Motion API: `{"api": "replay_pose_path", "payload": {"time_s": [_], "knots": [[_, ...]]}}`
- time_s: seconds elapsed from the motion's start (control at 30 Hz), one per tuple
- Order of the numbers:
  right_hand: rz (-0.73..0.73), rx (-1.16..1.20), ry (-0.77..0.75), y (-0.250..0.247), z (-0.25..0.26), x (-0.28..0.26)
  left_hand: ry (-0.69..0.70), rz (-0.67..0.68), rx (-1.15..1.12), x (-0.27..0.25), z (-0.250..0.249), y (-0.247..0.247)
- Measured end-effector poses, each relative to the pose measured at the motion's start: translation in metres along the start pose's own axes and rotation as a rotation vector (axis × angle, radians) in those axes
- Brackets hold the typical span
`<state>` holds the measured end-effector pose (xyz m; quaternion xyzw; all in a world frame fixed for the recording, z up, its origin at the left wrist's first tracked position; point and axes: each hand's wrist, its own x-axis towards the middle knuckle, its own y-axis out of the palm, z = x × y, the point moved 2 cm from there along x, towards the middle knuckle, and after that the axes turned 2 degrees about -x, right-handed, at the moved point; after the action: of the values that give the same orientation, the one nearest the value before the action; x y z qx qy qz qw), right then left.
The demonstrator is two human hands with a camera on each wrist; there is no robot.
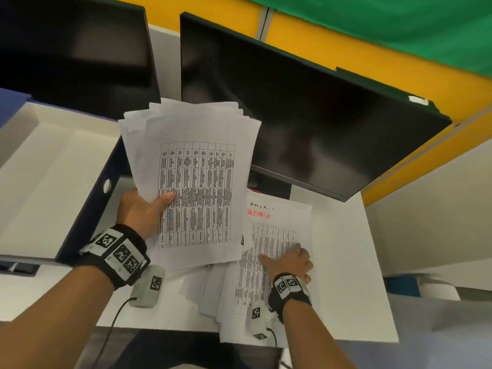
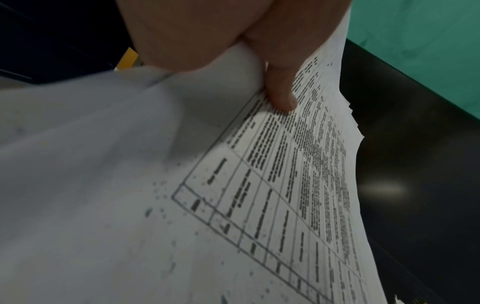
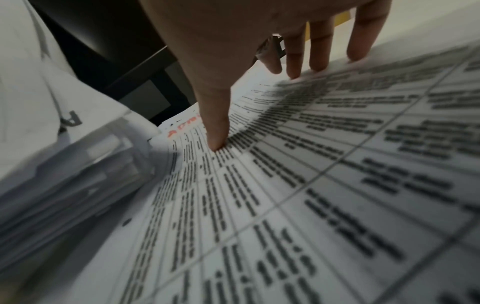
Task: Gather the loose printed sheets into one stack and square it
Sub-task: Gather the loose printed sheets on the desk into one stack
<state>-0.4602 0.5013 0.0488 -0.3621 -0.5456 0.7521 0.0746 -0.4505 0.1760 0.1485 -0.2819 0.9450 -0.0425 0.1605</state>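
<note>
left hand pinches gathered stack, thumb on top, edges ragged above grip, freeing the other | right hand flat, fingers spread, pinning loose sheets on desk below-right of grip for pickup

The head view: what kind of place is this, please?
Probably an office desk. Two dark monitors stand at the back of a white desk, an open binder lies at the left, and printed sheets with tables cover the surface.

The head view is evenly bright but soft, straight edges bowing outward. Both wrist views are dimmer; printed text smears at the frames' lower edges.
</note>
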Motion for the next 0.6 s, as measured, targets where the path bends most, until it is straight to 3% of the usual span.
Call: {"api": "replay_pose_path", "payload": {"time_s": [0.33,0.47,0.6], "knots": [[0.028,-0.031,0.164,-0.006,0.005,0.012,-0.031,0.026,-0.05,-0.002,0.004,0.003],[0.039,0.123,0.179,-0.01,0.003,0.018,-0.048,0.034,-0.053,-0.002,0.006,0.006],[-0.024,0.378,0.069,-0.029,0.001,0.011,-0.098,0.033,-0.017,0.002,0.013,0.006]]}}
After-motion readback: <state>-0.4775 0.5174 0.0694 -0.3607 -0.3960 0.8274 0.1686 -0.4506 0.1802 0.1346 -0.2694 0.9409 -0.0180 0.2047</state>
